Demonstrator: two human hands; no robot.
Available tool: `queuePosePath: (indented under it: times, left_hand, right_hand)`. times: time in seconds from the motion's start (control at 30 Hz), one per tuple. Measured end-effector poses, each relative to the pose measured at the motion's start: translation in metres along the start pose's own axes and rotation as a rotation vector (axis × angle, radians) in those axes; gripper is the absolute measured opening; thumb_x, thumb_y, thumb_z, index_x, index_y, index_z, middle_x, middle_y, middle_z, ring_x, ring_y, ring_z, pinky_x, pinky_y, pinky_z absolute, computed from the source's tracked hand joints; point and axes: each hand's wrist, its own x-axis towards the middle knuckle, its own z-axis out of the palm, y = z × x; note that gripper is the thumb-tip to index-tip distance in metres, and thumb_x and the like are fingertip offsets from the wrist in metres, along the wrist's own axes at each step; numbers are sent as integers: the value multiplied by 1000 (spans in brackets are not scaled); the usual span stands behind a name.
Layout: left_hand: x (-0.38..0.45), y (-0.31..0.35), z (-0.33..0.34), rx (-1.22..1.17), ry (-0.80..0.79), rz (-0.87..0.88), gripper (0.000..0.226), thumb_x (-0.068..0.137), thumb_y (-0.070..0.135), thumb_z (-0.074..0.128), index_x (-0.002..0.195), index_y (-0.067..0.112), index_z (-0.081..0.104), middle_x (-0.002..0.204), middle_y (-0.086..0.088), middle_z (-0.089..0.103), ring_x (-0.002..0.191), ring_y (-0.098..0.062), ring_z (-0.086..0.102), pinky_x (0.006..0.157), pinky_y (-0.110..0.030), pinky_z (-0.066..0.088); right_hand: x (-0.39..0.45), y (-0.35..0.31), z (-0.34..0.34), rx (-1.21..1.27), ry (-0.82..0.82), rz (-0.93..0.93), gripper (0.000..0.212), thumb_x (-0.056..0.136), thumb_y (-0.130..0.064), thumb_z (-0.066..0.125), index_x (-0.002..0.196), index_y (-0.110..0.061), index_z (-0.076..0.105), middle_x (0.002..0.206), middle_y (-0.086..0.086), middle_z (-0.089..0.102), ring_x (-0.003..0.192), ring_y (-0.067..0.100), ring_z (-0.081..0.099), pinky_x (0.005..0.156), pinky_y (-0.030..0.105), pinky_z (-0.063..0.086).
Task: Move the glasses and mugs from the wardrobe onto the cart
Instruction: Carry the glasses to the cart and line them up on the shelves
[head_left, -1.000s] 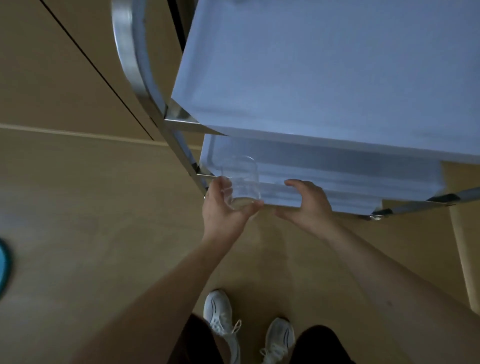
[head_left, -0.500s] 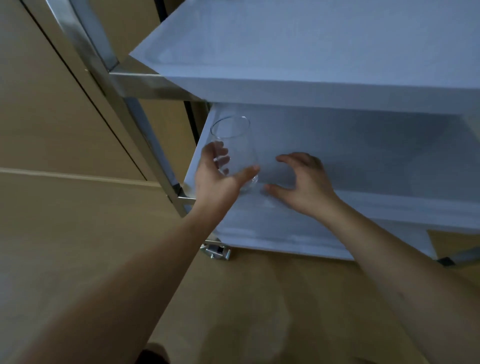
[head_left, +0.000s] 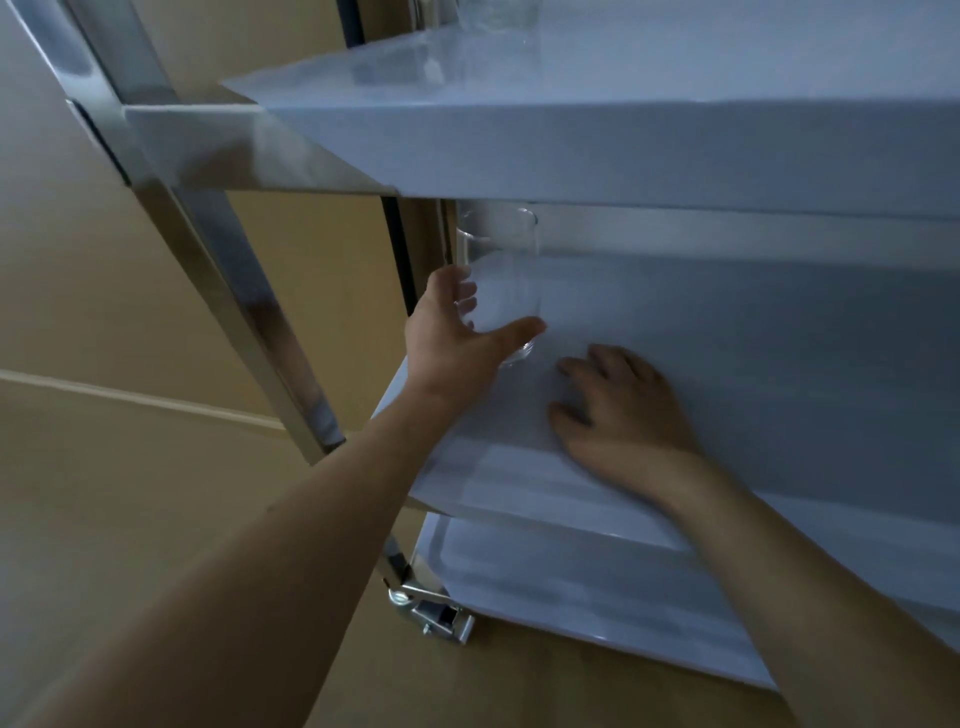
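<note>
A clear drinking glass (head_left: 501, 280) stands upright over the far left part of the cart's middle shelf (head_left: 753, 332). My left hand (head_left: 457, 338) grips its lower half, thumb in front and fingers behind. Whether the base touches the shelf I cannot tell. My right hand (head_left: 618, 410) lies palm down on the same shelf, just right of the glass, fingers loosely spread and holding nothing. Another clear glass (head_left: 493, 15) shows on the cart's top shelf (head_left: 623, 150) at the upper edge of the view.
The white cart has a chrome frame post (head_left: 208, 228) at its left and a caster (head_left: 431, 613) under the bottom shelf (head_left: 597, 582). Light wooden panels (head_left: 104, 260) lie to the left and wooden floor below.
My left hand has carried the glass from the cart's front edge deeper in over the middle shelf. My right hand slid further onto that shelf. The view tilted up.
</note>
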Motion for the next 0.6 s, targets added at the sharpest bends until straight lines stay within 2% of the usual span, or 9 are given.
queuePosePath:
  times: [0.13,0.2,0.3,0.37,0.5,0.6]
  left_hand:
    - [34,-10,17,23,54,19,84,59,43,96,128,18,54,118,8,61,110,-8,61,95,-31,54]
    - [49,-12,25,45,77,31,82,59,44,96,125,18,54,114,9,60,107,-10,61,92,-28,53]
    - [69,-16,35,50,97,11,82,59,46,95,125,20,54,105,12,58,95,-7,60,74,-14,45]
    - [80,-19,41,64,105,8,79,59,49,94,122,23,53,99,14,55,88,-4,56,68,-14,41]
    - [97,-25,49,97,112,21,82,61,54,91,127,25,52,104,11,57,100,-12,57,81,-22,43]
    - [106,-25,52,102,113,15,84,62,55,90,129,24,52,110,9,58,105,-14,58,83,-24,44]
  right_hand:
    - [1,2,3,-8,16,-18,49,92,-49,51,135,-27,53,147,7,42,140,29,34,115,38,25]
    - [1,3,3,5,15,-12,52,90,-53,47,136,-28,53,149,6,42,142,28,32,115,37,23]
    - [0,2,2,27,25,-5,64,82,-57,36,134,-27,55,148,7,43,142,29,33,115,38,24]
    - [1,2,3,27,33,-1,65,80,-58,35,132,-27,57,149,7,44,142,29,34,115,39,24]
    - [2,4,5,39,29,0,62,82,-59,38,133,-28,56,152,6,42,143,29,31,115,39,21]
    - [2,3,6,32,32,-2,67,80,-61,32,135,-30,54,154,6,40,144,28,29,116,38,18]
